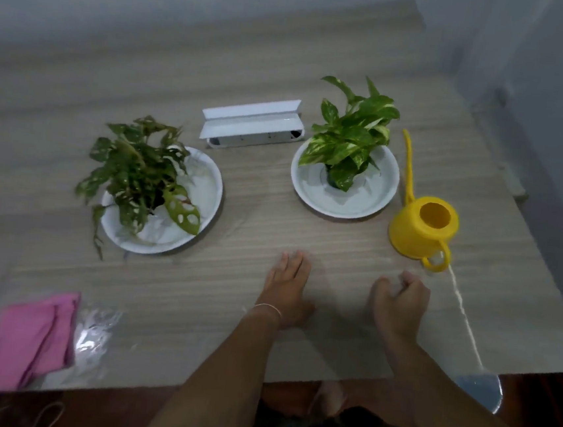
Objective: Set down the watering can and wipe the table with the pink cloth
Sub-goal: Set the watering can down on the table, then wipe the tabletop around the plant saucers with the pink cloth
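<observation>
The yellow watering can (421, 228) stands upright on the wooden table (232, 277) at the right, its long spout pointing away from me. My right hand (400, 302) hovers just below and left of its handle, fingers loosely curled, holding nothing. My left hand (288, 288) lies flat on the table with straight fingers, near the middle front. The pink cloth (32, 335) lies crumpled at the front left corner, far from both hands.
Two potted plants stand on white plates: one at the left (163, 198), one at the right (343, 181) beside the can. A white power strip box (252, 122) sits between them at the back. A wet shiny patch (95, 333) lies next to the cloth.
</observation>
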